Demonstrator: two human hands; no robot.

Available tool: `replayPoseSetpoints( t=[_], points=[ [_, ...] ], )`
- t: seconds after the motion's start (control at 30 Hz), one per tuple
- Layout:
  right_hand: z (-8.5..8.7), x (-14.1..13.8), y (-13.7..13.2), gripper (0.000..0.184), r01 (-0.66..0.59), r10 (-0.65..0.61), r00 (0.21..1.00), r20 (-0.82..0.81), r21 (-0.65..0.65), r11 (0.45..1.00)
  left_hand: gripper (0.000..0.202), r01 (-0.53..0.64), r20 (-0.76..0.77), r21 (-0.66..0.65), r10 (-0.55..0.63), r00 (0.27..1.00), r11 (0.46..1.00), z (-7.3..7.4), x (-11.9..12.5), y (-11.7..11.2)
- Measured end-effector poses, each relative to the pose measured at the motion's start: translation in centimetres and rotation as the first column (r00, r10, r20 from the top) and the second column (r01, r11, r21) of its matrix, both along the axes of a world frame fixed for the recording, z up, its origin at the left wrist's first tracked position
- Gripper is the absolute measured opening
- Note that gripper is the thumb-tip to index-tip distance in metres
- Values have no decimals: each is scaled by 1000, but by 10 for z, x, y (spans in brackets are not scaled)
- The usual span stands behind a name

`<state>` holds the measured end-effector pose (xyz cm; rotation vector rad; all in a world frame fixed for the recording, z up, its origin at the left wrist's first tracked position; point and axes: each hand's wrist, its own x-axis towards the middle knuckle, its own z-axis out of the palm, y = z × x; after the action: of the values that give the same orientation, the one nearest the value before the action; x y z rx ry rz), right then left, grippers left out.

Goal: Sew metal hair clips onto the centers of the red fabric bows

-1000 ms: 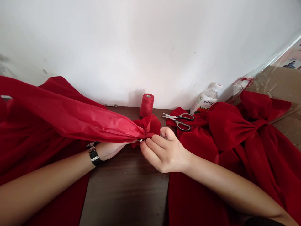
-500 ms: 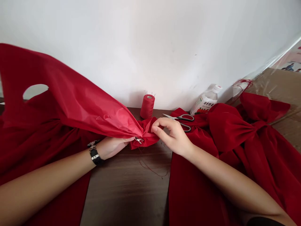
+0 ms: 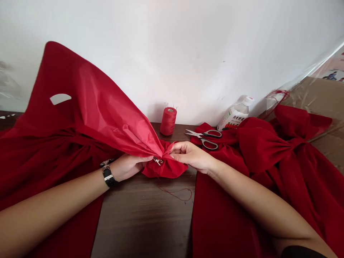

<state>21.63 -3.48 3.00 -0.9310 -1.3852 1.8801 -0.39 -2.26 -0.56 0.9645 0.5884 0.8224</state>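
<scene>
A large piece of red fabric is gathered tightly at its narrow end and fans up to the left. My left hand is closed around that gathered end, thumb on top; its other fingers are mostly hidden underneath. Beside the thumb, a small metal clip sits on the gathers. My right hand pinches the fabric just right of the clip between thumb and fingers. Below the gather, a loose red thread curls on the dark wooden table.
A red thread spool with needles in its top stands by the wall. Open scissors lie on red fabric at right. Behind them leans a labelled bottle. A red bow rests near a cardboard box.
My right hand has come down and left onto the gathered fabric and pinches it. The raised fabric at left has shifted right, and its ruffle below the clip has spread downward.
</scene>
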Motion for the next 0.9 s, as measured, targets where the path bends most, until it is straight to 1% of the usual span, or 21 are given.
replayPoseSetpoints(
  t=[0.13, 0.23, 0.33, 0.5, 0.6, 0.77, 0.9],
  points=[
    [-3, -7, -4, 30, 12, -23, 996, -83, -127, 992, 48, 63, 6, 14, -63, 998, 998, -1, 1, 0],
    [-5, -11, -6, 35, 12, -37, 991, -127, -190, 982, 45, 55, 3, 22, -55, 998, 998, -2, 2, 0],
    [-7, -13, -8, 37, 12, -36, 992, -117, -198, 980, 41, 52, -2, 22, -52, 999, 998, -3, 2, 0],
    [-8, -13, -9, 30, 59, -70, 996, -55, -186, 981, 41, 90, 8, 10, -90, 996, 996, -5, -1, 2],
    [-6, -12, -7, 28, 68, -81, 995, -57, -200, 977, 43, 92, 17, 4, -92, 996, 996, -6, -2, 2],
    [1, -8, -2, 28, 61, -70, 997, -28, -258, 964, 47, 68, 32, -7, -68, 997, 998, -5, -1, 2],
    [4, -7, -1, 28, 83, -97, 995, -38, -273, 958, 48, 78, 25, -25, -77, 997, 997, -3, 1, 1]
  ],
)
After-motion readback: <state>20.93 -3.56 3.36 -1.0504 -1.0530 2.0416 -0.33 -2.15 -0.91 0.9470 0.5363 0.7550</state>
